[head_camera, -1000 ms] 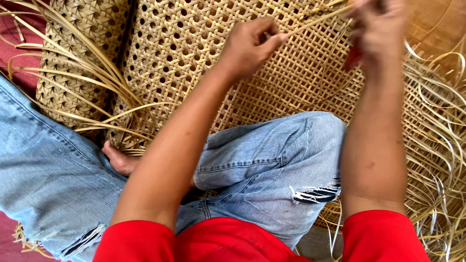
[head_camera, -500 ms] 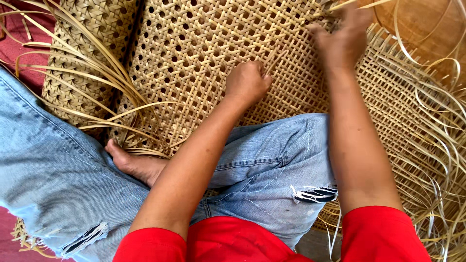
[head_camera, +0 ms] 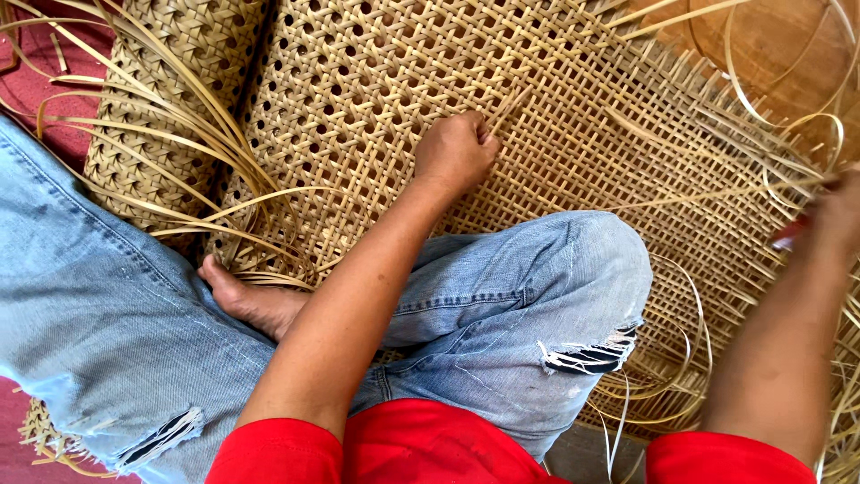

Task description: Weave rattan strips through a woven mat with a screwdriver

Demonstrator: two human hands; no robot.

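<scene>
A large woven cane mat point(head_camera: 573, 134) with an open lattice lies in front of me. My left hand point(head_camera: 455, 152) rests on the mat near its middle, fingers closed, pinching a thin cane strip point(head_camera: 507, 108) that runs up and to the right. My right hand point(head_camera: 833, 220) is at the right edge of the view, blurred, holding the far end of a long cane strip point(head_camera: 699, 197) stretched across the mat; something red shows in that hand. My knee in torn blue jeans point(head_camera: 537, 296) lies on the mat's near edge.
A second woven cane panel point(head_camera: 170, 99) lies at the left, with loose cane strips point(head_camera: 179, 134) curving over it. My bare foot point(head_camera: 251, 300) is tucked under my leg. Loose strip ends point(head_camera: 779, 81) fan out at the right over a wooden floor. Red cloth point(head_camera: 36, 81) lies far left.
My left hand came down from the top of the mat to its middle. My right hand swung from the upper edge far to the right, drawing a strip across.
</scene>
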